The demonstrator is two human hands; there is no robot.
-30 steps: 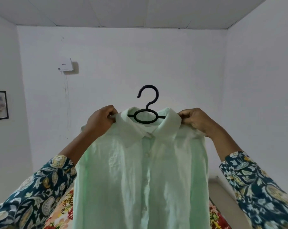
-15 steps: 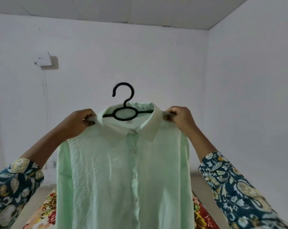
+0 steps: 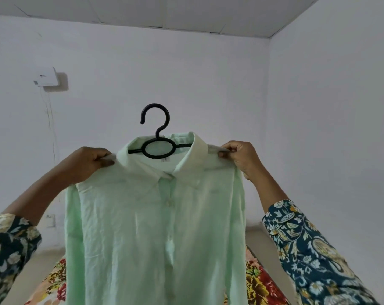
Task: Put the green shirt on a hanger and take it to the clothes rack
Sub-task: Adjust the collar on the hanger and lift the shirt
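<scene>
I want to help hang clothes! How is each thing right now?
green shirt: on the hanger, held up, hanging straight down.
hanger: inside the collar, hook sticking up, hooked on nothing.
left hand: pinches the shirt's shoulder.
right hand: pinches the other shoulder.

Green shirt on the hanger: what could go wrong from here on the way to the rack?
1. The left hand and right hand pinch the green shirt at its shoulders; neither holds the hanger by its hook, so it could tilt or slip inside the collar.
2. Held this high, the shirt hides the floor and most of the floral bedcover, so walking risks a bump or trip.
</scene>
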